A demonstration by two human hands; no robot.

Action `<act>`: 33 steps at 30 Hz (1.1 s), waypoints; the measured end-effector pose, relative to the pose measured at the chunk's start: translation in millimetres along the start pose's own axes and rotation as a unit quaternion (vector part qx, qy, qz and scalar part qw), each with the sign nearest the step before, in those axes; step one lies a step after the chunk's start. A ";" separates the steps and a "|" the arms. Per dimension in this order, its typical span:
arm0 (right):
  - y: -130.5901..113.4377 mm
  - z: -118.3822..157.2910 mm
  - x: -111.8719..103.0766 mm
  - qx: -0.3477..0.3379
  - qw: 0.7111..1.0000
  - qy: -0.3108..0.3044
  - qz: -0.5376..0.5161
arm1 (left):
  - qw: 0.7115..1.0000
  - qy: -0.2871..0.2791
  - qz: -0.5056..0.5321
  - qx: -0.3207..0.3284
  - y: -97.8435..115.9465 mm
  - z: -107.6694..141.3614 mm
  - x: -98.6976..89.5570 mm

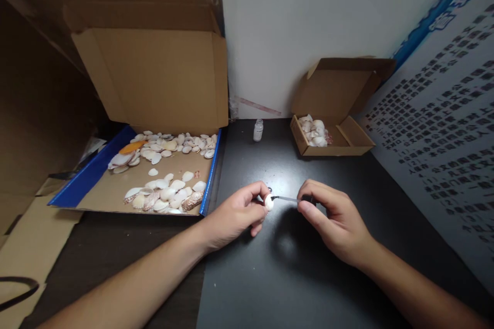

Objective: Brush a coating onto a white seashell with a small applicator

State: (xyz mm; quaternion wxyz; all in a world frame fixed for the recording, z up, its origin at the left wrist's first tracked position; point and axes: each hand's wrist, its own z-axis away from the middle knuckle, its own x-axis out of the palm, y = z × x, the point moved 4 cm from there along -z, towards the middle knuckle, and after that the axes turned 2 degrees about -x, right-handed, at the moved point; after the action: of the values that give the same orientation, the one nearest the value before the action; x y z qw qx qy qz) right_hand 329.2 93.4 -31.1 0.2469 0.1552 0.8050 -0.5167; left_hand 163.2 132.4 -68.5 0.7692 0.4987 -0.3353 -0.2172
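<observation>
A small white shell (pixel 269 202) is pinched between the thumb and fingers of my left hand (pixel 241 211), above the dark table. My right hand (pixel 334 216) grips the black cap of a thin brush (pixel 286 199), whose dark tip touches the shell from the right. Behind my hands stands a small clear glass bottle (pixel 258 131) with a label and no cap. A small dark ring-like thing (pixel 269 189) lies just behind the shell, partly hidden.
On the left, a blue-edged cardboard box (pixel 92 180) holds many shells in two groups and an orange piece (pixel 132 147). An open small brown box (pixel 332 150) with white shells stands at the back right. A printed sheet (pixel 455 123) covers the right wall.
</observation>
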 end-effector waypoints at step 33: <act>-4.7 1.2 0.9 -0.007 1.000 -0.001 -0.004 | 1.000 0.001 -0.026 0.000 0.4 1.9 1.6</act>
State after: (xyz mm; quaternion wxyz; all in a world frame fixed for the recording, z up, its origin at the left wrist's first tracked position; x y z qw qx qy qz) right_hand 326.3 90.3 -28.4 0.2466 0.1496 0.8091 -0.5121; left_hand 162.9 130.3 -67.1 0.7639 0.5074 -0.3212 -0.2364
